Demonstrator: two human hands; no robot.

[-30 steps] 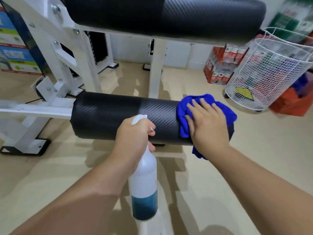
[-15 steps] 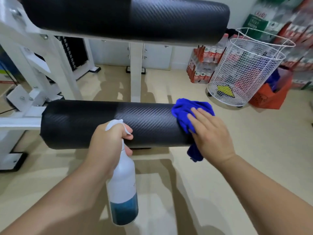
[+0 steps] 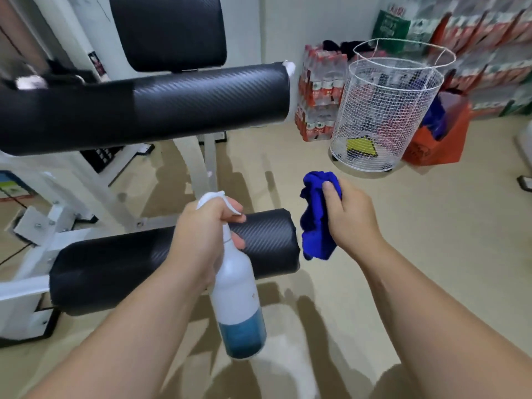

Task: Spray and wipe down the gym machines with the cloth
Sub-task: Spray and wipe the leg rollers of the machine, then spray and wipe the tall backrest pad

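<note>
A white-framed gym machine carries two black roller pads: a lower roller pad near me and an upper roller pad across the top left. My left hand grips a white spray bottle with blue liquid at its bottom, held in front of the lower pad with the nozzle pointing right. My right hand holds a bunched blue cloth just off the lower pad's right end, apart from it. A black back cushion stands behind the upper pad.
The machine's white frame fills the left side. A white wire basket stands on the floor at the right back, beside shrink-wrapped water bottle packs and an orange bag. Beige floor spreads to the right.
My right hand has lifted the cloth off the lower pad's end and bunched it. The view has tilted up, showing the upper pad and back cushion. The bottle stays in my left hand.
</note>
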